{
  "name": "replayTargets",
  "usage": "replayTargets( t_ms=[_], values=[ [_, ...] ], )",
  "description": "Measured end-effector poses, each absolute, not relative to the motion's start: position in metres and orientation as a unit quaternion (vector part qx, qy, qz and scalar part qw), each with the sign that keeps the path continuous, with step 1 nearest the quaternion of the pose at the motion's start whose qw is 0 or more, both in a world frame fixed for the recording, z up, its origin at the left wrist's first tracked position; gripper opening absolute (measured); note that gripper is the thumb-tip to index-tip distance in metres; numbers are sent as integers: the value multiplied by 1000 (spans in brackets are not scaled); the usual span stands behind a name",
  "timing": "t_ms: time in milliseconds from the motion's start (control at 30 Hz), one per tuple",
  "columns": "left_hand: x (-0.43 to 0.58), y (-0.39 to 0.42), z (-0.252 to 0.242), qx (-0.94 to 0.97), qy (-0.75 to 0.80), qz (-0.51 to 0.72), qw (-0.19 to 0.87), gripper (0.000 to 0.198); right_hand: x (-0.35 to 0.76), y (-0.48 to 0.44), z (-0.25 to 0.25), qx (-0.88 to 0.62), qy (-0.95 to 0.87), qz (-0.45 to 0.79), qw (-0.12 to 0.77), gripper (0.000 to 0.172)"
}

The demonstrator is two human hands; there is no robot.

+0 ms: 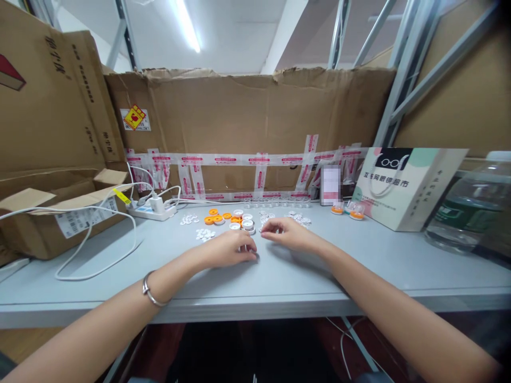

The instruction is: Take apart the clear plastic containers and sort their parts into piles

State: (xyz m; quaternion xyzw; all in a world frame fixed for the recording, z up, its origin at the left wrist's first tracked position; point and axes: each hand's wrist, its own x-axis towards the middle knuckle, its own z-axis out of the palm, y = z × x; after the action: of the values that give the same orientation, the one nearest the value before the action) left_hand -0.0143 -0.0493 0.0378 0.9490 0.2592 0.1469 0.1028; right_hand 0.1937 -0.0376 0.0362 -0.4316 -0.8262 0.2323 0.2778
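My left hand (233,249) rests low over the grey table (179,282), its fingers curled; whether anything small is in them is hidden. Across a small gap, my right hand (288,234) has its fingers bent down by a pile of small clear and white pieces (300,218); what its fingertips hold is too small to make out. Beyond both hands lie orange round parts (214,212) and white round caps (248,225). Small white pieces (205,234) are heaped left of the caps, with another small heap (189,219) behind them.
An open cardboard box (43,234), a power strip (154,211) and looping white cables stand left. Behind is a taped cardboard sheet (239,122). A phone (330,185), orange-based round items (356,215), a paper bag (393,186) and a large water bottle (463,213) are right.
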Motion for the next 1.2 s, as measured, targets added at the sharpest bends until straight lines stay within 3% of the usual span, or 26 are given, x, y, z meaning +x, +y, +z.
replayTargets(
  t_ms=[100, 233, 333, 500, 733, 933, 1067, 1200],
  values=[
    [-12, -47, 28, 946, 262, 164, 97, 15, 232, -23, 47, -498, -790, 169, 314, 26],
    [-14, -44, 23, 941, 273, 180, 88, 14, 312, 2, 54, -650, -682, -24, 334, 26],
    [-12, -47, 22, 942, 272, 181, 77, 15, 366, 23, 46, -735, -605, -163, 258, 32],
    [-17, -44, 30, 940, 280, 190, 50, 16, 395, 46, 23, -737, -623, -233, 120, 33],
    [-106, 1, 68, 843, 454, 286, -42, 16, 377, 45, 21, -713, -661, -212, 102, 26],
    [-179, 46, 55, 788, 590, 176, -2, 20, 367, 25, 30, -701, -685, -151, 130, 21],
    [-186, 57, 41, 780, 605, 158, 22, 21, 343, -16, 43, -653, -736, -12, 178, 19],
    [-182, 56, 39, 788, 592, 164, 52, 23, 311, -61, 57, -604, -770, 134, 156, 23]
  ],
)
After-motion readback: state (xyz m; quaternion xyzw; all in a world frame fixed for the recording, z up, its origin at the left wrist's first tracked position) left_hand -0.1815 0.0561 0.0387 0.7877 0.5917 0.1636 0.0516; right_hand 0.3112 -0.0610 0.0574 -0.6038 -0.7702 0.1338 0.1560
